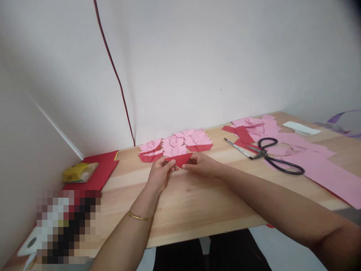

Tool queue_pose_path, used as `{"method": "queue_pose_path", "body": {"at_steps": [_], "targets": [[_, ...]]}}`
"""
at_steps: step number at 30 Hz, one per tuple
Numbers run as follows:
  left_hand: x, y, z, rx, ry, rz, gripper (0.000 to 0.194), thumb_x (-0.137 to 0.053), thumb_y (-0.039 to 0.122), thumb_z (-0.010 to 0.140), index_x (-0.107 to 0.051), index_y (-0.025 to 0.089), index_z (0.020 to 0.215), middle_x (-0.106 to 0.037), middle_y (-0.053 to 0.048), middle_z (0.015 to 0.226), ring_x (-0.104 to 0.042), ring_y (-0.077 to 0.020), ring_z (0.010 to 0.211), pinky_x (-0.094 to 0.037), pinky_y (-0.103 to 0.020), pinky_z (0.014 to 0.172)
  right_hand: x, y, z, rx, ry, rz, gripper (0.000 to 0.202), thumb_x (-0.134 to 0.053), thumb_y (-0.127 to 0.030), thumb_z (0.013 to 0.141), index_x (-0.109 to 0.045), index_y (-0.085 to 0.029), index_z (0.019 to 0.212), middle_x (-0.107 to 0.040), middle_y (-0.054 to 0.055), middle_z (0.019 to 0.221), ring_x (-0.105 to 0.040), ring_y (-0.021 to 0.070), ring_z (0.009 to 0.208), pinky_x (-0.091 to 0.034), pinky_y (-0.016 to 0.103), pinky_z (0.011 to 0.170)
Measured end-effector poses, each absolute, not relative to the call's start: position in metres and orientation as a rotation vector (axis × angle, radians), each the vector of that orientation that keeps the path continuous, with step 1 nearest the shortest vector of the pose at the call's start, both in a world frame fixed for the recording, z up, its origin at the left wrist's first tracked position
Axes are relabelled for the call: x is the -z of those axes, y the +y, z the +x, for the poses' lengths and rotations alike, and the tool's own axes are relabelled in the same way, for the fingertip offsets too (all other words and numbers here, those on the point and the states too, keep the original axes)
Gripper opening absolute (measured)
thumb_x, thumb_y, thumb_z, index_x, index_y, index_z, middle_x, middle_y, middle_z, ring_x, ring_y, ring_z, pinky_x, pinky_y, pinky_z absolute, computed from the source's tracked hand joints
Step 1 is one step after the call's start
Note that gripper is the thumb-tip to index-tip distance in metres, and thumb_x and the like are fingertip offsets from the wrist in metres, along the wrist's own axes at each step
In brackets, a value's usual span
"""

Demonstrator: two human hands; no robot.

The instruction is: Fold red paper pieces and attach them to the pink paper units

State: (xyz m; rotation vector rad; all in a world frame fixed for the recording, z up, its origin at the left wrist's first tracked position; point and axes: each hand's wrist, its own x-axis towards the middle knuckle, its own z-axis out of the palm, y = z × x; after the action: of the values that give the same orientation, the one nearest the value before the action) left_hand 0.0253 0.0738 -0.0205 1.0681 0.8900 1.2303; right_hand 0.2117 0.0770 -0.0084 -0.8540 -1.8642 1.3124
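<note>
Centre of frame: left hand (pixel 158 174) & right hand (pixel 201 164) both pinch a small red folded paper (pixel 179 159) between fingertips, just above the wooden table (pixel 197 203). Right behind it, a row of pink/red folded pieces (pixel 176 146). Right of frame: black scissors (pixel 275 156) lying on pink paper sheets (pixel 324 169). Left: red card sheet (pixel 100 173) w/ a yellow packet (pixel 79 172) on it.

On the table (pixel 197 203), folded paper pieces (pixel 176 146) lie in a row near the wall, just behind both hands (which meet at one folded piece (pixel 179 159)). Scissors (pixel 275 158) lie right on paper sheets (pixel 316 165); a card sheet (pixel 104 169) lies left.
</note>
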Motion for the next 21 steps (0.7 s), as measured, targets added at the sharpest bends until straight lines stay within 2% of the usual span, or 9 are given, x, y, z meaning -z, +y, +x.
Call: {"method": "queue_pose_path", "body": {"at_steps": [5,11,16,18,21], "targets": [[0.020,0.076,0.022,-1.242,0.972,1.126,0.020,-0.075,0.029,0.063,-0.061,0.015,0.070,-0.055,0.004,0.054,-0.052,-0.0083,0.053,-0.044,-0.024,0.063,0.008,0.084,0.216,-1.119,-1.647,-1.088,0.029,-0.060,-0.046,0.075,-0.060,-0.017,0.076,-0.058,0.000,0.067,-0.050,0.0117,0.061,-0.038,0.024,0.058],[0.015,0.075,0.022,-1.271,0.968,1.154,0.029,-0.066,0.038,0.073,-0.055,0.015,0.059,-0.051,0.002,0.051,-0.052,-0.0100,0.054,-0.044,-0.025,0.063,0.007,0.087,0.219,-1.084,-1.676,-1.070,0.029,-0.054,-0.044,0.079,-0.058,-0.017,0.072,-0.058,0.001,0.070,-0.052,0.0124,0.067,-0.039,0.025,0.064],[0.016,0.076,0.020,-1.311,1.024,1.224,0.017,-0.068,0.033,0.071,-0.063,0.017,0.073,-0.050,0.004,0.052,-0.050,-0.0093,0.055,-0.043,-0.024,0.064,0.010,0.090,0.221,-1.007,-1.732,-1.134,0.028,-0.052,-0.042,0.081,-0.058,-0.017,0.070,-0.057,0.000,0.066,-0.050,0.0124,0.062,-0.037,0.025,0.059],[0.015,0.076,0.020,-1.307,1.054,1.307,0.016,-0.068,0.032,0.071,-0.064,0.017,0.076,-0.052,0.004,0.054,-0.050,-0.0095,0.055,-0.042,-0.024,0.063,0.012,0.091,0.221,-0.891,-1.789,-1.130,0.024,-0.051,-0.038,0.082,-0.060,-0.017,0.075,-0.062,0.002,0.073,-0.053,0.0138,0.067,-0.039,0.026,0.062],[0.013,0.072,0.021,-1.279,1.150,1.549,0.014,-0.065,0.031,0.074,-0.065,0.017,0.074,-0.058,0.001,0.060,-0.052,-0.0113,0.059,-0.040,-0.023,0.060,0.012,0.088,0.218,-0.544,-1.936,-1.043,0.018,-0.052,-0.028,0.081,-0.063,-0.018,0.092,-0.066,0.007,0.093,-0.057,0.0181,0.085,-0.039,0.031,0.076]]}}
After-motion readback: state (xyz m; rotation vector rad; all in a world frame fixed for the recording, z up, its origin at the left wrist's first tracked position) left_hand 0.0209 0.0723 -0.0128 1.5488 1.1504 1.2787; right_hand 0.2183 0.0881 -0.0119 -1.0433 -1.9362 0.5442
